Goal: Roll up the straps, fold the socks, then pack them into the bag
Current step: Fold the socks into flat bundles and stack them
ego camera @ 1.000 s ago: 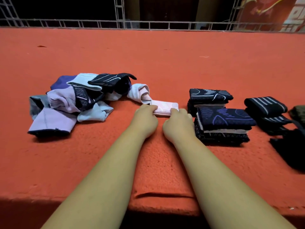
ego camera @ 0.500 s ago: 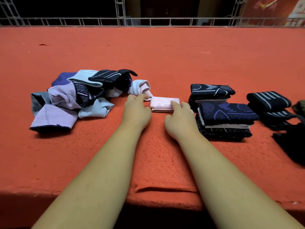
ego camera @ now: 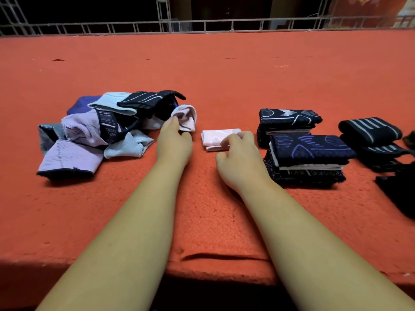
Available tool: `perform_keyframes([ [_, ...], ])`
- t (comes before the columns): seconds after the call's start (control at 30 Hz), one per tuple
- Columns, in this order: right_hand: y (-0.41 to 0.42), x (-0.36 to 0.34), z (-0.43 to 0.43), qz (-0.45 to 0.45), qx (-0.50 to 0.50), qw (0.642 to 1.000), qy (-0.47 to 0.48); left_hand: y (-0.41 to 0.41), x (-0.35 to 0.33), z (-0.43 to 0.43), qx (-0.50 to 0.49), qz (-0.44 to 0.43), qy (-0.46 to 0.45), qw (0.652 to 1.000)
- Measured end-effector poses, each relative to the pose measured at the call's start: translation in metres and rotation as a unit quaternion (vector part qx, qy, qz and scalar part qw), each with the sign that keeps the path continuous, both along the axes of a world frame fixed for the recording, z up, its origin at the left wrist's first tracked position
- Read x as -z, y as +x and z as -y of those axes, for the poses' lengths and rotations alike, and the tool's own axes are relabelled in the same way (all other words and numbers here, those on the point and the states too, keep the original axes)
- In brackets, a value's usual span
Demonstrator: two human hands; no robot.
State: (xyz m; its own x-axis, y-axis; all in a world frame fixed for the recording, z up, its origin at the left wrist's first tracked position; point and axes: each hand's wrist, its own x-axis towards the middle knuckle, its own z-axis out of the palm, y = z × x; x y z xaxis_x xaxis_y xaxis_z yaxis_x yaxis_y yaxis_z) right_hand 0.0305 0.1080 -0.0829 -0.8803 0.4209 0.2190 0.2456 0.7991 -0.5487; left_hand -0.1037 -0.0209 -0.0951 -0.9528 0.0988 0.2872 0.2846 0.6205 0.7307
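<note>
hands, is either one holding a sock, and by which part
Left hand pinches the loose pink sock by its near edge. Right hand only rests fingertips on the folded pink sock.

Folded pink sock (ego camera: 215,137) lies flat; loose pink sock (ego camera: 186,117) (crumpled) nearby.

Left hand: the left hand (ego camera: 174,142) pinches the near edge of a loose pink sock (ego camera: 186,116) at the right fringe of the heap.
Right hand: the right hand (ego camera: 241,158) rests bent fingertips on a folded pink sock (ego camera: 214,136), with the thumb held clear on the near side.
Heap: unfolded socks (ego camera: 89,133) in lilac, pale blue and navy lie jumbled at left.
Folded stacks: dark patterned socks (ego camera: 307,151) sit in two stacks, one behind the other, just right of the right hand.
Straps: black rolled straps (ego camera: 370,129) with grey stripes lie farther right.
Surface: a red fleecy cloth (ego camera: 224,75) lies under it all, and a metal railing (ego camera: 202,24) lines its far edge.
</note>
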Motion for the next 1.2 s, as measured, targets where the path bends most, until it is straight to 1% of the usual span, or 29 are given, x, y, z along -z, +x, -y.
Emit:
perform_keyframes([
  [0.07,0.005,-0.002,0.002,-0.019,-0.012,1.000,-0.004,0.006,-0.005,0.008,-0.015,-0.008,0.057,0.998],
  [0.17,0.015,-0.007,0.007,-0.052,-0.045,0.998,-0.008,0.027,-0.014,0.021,-0.028,-0.049,0.131,0.990],
  [0.23,0.020,-0.010,0.011,-0.075,-0.065,0.995,-0.018,0.046,-0.028,0.029,-0.026,-0.078,0.196,0.977],
  [0.3,0.026,-0.015,0.015,-0.108,-0.078,0.990,-0.039,0.073,-0.047,0.037,-0.002,-0.067,0.285,0.956],
  [0.33,0.031,-0.021,0.019,-0.124,-0.079,0.987,-0.069,0.088,-0.057,0.042,0.016,-0.056,0.323,0.945],
  [0.4,0.044,-0.034,0.027,-0.152,-0.069,0.973,-0.161,0.117,-0.073,0.049,0.046,-0.044,0.378,0.924],
  [0.5,0.066,-0.049,0.041,-0.175,-0.056,0.926,-0.330,0.154,-0.084,0.056,0.071,-0.024,0.418,0.905],
  [0.57,0.085,-0.060,0.049,-0.179,-0.042,0.905,-0.383,0.173,-0.080,0.058,0.075,0.020,0.438,0.896],
  [0.67,0.118,-0.066,0.057,-0.177,-0.008,0.911,-0.373,0.201,-0.065,0.061,0.117,0.071,0.436,0.890],
  [0.77,0.142,-0.049,0.053,-0.178,0.022,0.909,-0.376,0.227,-0.041,0.064,0.168,0.088,0.381,0.905],
  [0.83,0.154,-0.032,0.047,-0.170,0.030,0.915,-0.365,0.239,-0.026,0.066,0.196,0.052,0.294,0.934],
  [0.9,0.162,-0.019,0.042,-0.150,0.036,0.930,-0.333,0.242,-0.019,0.067,0.216,0.035,0.232,0.948],
  [0.97,0.167,-0.010,0.037,-0.140,0.037,0.940,-0.308,0.244,-0.019,0.068,0.221,0.035,0.207,0.952],
  [1.1,0.169,-0.004,0.027,-0.129,0.026,0.964,-0.233,0.240,-0.020,0.065,0.231,0.007,0.161,0.960],
  [1.2,0.166,-0.002,0.022,-0.113,0.036,0.979,-0.167,0.231,-0.020,0.062,0.192,-0.038,0.162,0.967],
])
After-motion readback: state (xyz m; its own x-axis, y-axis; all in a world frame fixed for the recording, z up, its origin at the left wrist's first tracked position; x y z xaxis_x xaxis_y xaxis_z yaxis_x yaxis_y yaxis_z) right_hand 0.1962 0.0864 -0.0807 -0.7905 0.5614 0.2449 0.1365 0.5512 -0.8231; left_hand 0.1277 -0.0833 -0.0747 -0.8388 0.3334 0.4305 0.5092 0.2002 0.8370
